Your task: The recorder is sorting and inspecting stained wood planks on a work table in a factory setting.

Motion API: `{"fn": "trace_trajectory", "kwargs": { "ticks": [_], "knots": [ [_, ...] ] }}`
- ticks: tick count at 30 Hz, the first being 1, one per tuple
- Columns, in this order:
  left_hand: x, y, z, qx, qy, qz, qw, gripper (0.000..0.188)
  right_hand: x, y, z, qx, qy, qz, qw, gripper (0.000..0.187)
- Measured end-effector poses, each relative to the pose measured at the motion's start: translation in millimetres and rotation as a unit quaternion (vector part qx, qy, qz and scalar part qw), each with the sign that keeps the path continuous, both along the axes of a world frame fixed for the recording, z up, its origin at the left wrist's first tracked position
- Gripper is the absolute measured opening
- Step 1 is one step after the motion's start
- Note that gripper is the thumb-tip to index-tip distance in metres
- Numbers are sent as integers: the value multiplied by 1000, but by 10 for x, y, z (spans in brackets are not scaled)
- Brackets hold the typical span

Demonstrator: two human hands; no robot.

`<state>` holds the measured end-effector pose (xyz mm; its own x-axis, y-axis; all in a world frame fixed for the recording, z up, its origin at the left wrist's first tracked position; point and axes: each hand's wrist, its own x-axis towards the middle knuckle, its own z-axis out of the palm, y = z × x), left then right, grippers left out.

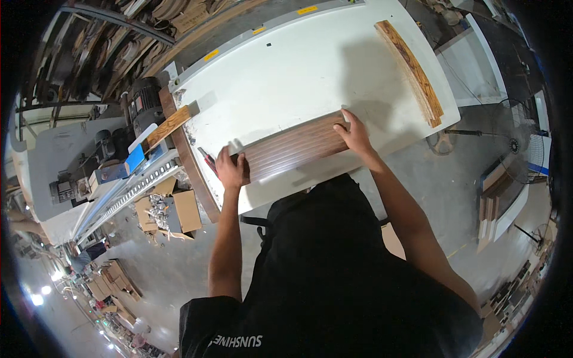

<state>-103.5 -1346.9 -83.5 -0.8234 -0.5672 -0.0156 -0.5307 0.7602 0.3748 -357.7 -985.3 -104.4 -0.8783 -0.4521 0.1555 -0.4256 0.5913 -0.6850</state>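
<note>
A dark brown wood-grain panel (pixel 295 146) with lengthwise grooves lies across the near part of the white table. My left hand (pixel 231 169) grips its left end, fingers wrapped over the edge. At the opposite end my right hand (pixel 354 132) holds the panel with thumb on top and fingers at the far corner. Just left of my left hand lies a red and dark hand tool (pixel 208 160), possibly a cutter. The undersides of the panel and my hidden fingertips do not show.
The white table (pixel 274 83) bears a curved wood-grain strip (pixel 412 71) at right. A shorter wood strip (pixel 169 127) crosses its left edge beside a machine with a motor (pixel 145 98). An open cardboard box (pixel 187 210) stands on the floor. A fan (pixel 514 145) is at right.
</note>
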Motion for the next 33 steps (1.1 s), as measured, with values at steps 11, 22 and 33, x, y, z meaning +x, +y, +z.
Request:
{"fn": "trace_trajectory", "kwargs": {
  "ticks": [11, 22, 33],
  "knots": [
    [400, 82, -295, 522, 203, 216, 800, 45, 258, -42, -56, -113, -216, -38, 969, 74],
    [950, 330, 8, 227, 220, 305, 898, 53, 585, -956, 819, 177, 30, 294, 939, 125],
    [1700, 686, 127, 308, 98, 286, 902, 44, 874, -1411, 407, 327, 152, 370, 856, 116]
  ]
}}
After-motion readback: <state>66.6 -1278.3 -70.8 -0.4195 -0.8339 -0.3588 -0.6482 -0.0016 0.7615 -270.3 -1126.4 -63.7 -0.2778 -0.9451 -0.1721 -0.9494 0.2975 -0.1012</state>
